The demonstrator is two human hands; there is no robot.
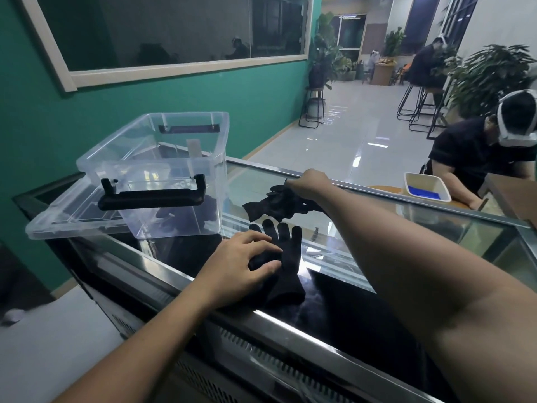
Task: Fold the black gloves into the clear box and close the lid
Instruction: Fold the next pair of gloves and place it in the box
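Gloves first: we count one black glove [286, 257] lying flat on the glass-topped desk [406, 228], and a bunched heap of black gloves [279, 203] just beyond it, too tangled for us to count. The flat glove has its long axis running away from us, four fingers spread and pointing toward the far edge, cuff nearest our body at the desk's front rim.

Our left hand [247, 269] rests palm down on this glove, fingers loosely spread and pressing its left side; it covers the cloth rather than closing around it. Our right hand [308, 184] reaches across to the far heap, with the fingers curled down and pinched onto the top of the bunched gloves, which hang and trail beneath it toward the desk.

One clear box [162, 170] stands to the left of the gloves, upright, open at the top, near the flat glove but not touching it. It has two black handles: one on the near side [152, 196], swung outward, and one on the far wall [189, 128]. Dark shapes show through its walls; we cannot tell whether they lie inside. One clear lid [69, 219] lies flat beside and partly under the box's left side, overhanging the desk edge.

Farther off, one person in a dark shirt [479, 152] leans over a neighbouring surface by a white tray [427, 186] with something blue inside. A green wall [145, 100] rises behind the box.
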